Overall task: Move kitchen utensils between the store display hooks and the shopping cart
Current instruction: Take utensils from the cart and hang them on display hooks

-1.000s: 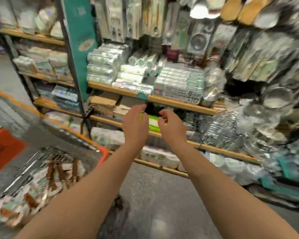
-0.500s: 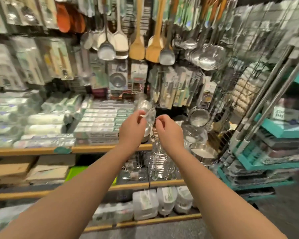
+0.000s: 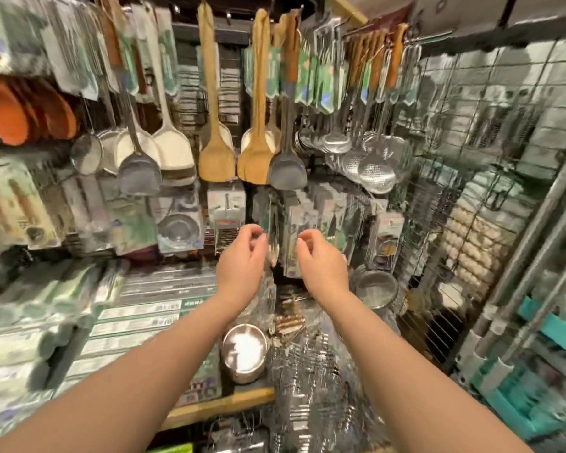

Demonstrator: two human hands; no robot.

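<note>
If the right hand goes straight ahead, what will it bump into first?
The right hand would probably meet the hanging utensil packets first, though the blur makes depth hard to judge.

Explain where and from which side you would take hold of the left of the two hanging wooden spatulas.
Take the left wooden spatula by its slim handle just above the broad blade, coming from the front. It hangs upright, blade down, with a cream spatula and the second wooden spatula close on either side, so a sideways reach looks cramped.
</note>
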